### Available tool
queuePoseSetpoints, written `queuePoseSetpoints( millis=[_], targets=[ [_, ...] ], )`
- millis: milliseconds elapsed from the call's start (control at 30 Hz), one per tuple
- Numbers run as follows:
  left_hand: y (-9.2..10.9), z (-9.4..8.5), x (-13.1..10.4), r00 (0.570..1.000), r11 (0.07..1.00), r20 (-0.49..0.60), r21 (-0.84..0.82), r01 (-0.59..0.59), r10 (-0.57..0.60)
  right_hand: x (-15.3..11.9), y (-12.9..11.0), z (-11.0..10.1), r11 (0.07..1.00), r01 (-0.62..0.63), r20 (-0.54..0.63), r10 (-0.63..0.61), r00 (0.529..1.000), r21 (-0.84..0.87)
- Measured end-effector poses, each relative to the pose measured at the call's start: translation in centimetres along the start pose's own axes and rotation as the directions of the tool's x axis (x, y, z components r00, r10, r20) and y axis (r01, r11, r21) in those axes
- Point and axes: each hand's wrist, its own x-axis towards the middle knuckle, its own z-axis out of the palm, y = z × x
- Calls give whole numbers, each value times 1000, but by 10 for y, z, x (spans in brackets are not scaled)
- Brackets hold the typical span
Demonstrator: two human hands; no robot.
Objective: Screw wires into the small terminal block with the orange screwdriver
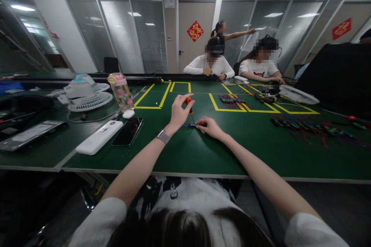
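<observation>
My left hand [180,112] is closed around the orange-and-black handle of a screwdriver [189,104]. The screwdriver stands nearly upright, its thin shaft pointing down at a small circuit board [191,125] on the green table [185,154]. With its fingertips, my right hand [211,127] pinches the right end of that board against the tabletop. Blue and red wires show at the board's left side. The exact spot where the screwdriver's tip meets the board is too small to make out.
Left of my arms are a black phone [127,131], a white power bank [100,137], a bottle [121,92] and a white fan [88,92]. Wired boards [313,127] lie in piles at the right. Co-workers [213,60] sit across the table.
</observation>
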Motion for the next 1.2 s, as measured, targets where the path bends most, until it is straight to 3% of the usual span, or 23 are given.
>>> queuePoseSetpoints(
  millis=[233, 400, 600, 800, 1000, 1200],
  targets=[
    [-1, 0, 0, 999, 998, 27, -58, 31, -30, 0, 1, 1, 1000, 2, 1, -2, 1000, 25],
    [0, 0, 0, 1000, 1000, -14, 1, 14, -14, 0, 0, 0, 1000, 8, -3, -8, 1000, 13],
    [2, -1, 0, 999, 997, 29, -66, 38, -36, 0, -2, -1, 1000, 9, -4, -9, 1000, 13],
    [1, -1, -1, 1000, 1000, -21, -6, 19, -19, -1, -4, -1, 1000, -6, -4, 6, 1000, 14],
    [1, 0, -1, 1000, 996, 22, -83, 17, -15, 0, -3, 0, 1000, 0, -3, 0, 1000, 8],
    [0, 0, 0, 999, 1000, -41, -10, -5, 5, 1, -1, 1, 1000, -15, 2, 15, 1000, -1]
  ],
)
